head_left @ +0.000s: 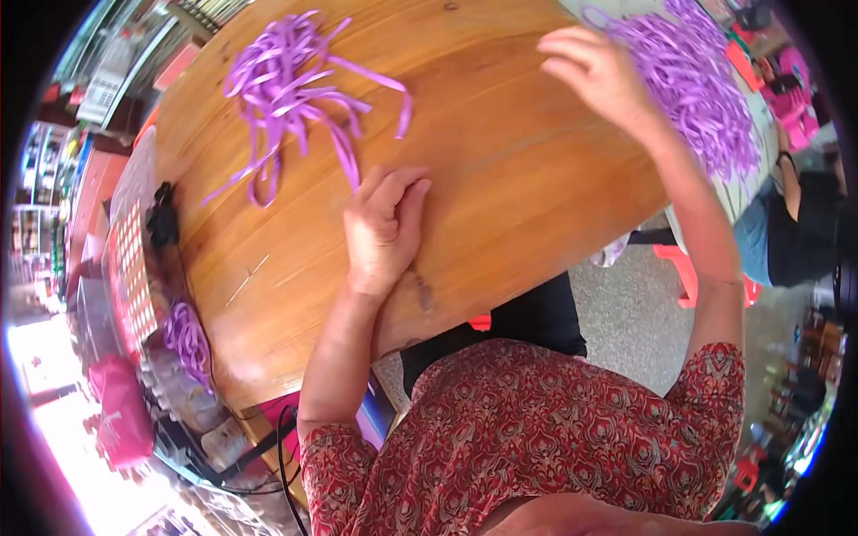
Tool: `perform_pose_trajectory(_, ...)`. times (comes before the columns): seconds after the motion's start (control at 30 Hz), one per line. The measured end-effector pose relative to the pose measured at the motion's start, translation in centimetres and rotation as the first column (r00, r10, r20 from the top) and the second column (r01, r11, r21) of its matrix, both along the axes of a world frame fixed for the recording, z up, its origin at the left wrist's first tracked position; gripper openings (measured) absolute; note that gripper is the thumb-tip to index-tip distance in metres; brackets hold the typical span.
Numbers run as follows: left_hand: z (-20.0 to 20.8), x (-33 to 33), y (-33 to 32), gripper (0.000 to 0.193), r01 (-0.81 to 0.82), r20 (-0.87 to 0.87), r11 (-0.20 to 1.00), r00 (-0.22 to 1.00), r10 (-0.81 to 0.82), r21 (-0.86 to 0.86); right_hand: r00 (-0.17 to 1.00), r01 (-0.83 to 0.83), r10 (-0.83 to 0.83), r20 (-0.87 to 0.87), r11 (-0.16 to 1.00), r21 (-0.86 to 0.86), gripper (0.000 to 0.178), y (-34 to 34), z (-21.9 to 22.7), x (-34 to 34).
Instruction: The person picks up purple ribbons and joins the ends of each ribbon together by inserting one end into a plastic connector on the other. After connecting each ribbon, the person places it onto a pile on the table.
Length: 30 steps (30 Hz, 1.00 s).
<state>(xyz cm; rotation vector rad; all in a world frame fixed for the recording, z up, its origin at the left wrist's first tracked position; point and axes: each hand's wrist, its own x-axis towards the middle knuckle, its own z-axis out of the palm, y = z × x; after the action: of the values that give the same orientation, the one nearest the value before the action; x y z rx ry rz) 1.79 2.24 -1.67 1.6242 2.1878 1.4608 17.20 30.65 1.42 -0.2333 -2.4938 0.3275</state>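
Note:
A loose bundle of shiny purple ribbons (284, 85) lies on the round wooden table (500, 170), at its far left. My left hand (384, 223) rests on the wood just nearer than this bundle, its fingers curled and the thumb pressed toward them. One ribbon strand runs down to its knuckles; whatever is between the fingertips is hidden. Raised over the far right of the table, my right hand (599, 76) has its fingers stretched out, thumb apart, with nothing visible in them. Beside it a big heap of purple ribbons (693, 80) covers a pale surface.
A thin pale stick-like item (247, 280) lies on the table's left part. Past the left edge are a small purple ribbon bundle (188, 344), a black cord and a pink bag (121, 411). A red stool (684, 272) and another person (800, 223) are at the right.

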Motion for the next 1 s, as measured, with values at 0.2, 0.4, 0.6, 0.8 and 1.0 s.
perform_pose_trajectory(0.2,0.1,-1.3,-0.1,0.009,-0.127,-0.031,0.985,0.991,0.131,0.116,0.986,-0.165,0.165,0.009,0.986,-0.018,0.02,-6.5,-1.4,-11.2)
perform_pose_trajectory(0.4,-0.7,-1.4,-0.6,0.006,-0.13,-0.062,0.99,0.989,0.134,0.062,0.975,0.071,-0.043,0.216,0.99,-0.121,0.03,-7.1,-3.0,-20.6)
perform_pose_trajectory(0.6,-0.7,-1.4,-0.9,0.006,-0.102,-0.14,0.991,0.984,0.113,0.083,0.901,0.068,0.06,0.43,0.959,-0.277,0.021,-5.4,-3.0,-21.2)
perform_pose_trajectory(0.8,-0.8,-1.1,-0.5,0.005,-0.074,-0.148,0.991,0.985,0.09,0.113,0.931,0.044,0.161,0.327,0.84,-0.541,0.016,-3.2,-0.6,-12.7)
perform_pose_trajectory(1.0,-1.1,-1.4,-0.3,0.004,-0.066,-0.108,0.987,0.991,0.082,0.148,0.988,-0.034,0.15,0.027,0.39,-0.92,0.012,-2.7,4.2,-3.5)
